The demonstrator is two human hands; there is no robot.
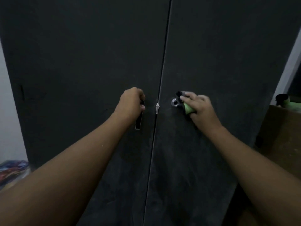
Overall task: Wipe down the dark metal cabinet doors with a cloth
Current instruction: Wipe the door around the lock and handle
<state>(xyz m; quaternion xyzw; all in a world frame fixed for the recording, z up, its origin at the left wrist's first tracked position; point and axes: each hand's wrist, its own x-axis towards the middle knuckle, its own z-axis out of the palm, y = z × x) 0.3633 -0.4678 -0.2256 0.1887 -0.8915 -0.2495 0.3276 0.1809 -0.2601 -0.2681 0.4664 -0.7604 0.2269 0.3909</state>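
While both arms reach forward, the head view faces two shut dark cabinet doors, the left door (78, 62) and the right door (228, 54), which meet at a thin vertical seam.

- Left hand (132, 101): on the left door just beside the seam. Its fingers (142, 95) are curled round the top of a slim dark handle (138, 123), whose lower end shows below the wrist.
- Right hand (201, 109): on the right door, at about the same height. It holds a green cloth (188, 109) bunched under the palm, with only a small fold showing at the thumb side. Its fingers (187, 95) reach to a dark knob (179, 94); motion blur hides the exact contact.
- A round silver lock (174, 102) sits just below the knob, touching the edge of the cloth.
- A small white scrap (157, 108) sticks out of the seam between the hands.
- The lower door surfaces look streaked and dusty grey.

Surroundings: a pale wall (8, 111) on the left, something with a colourful print (13, 170) low beside it, and a brown cardboard box (280, 131) on the right with green and dark items on top.
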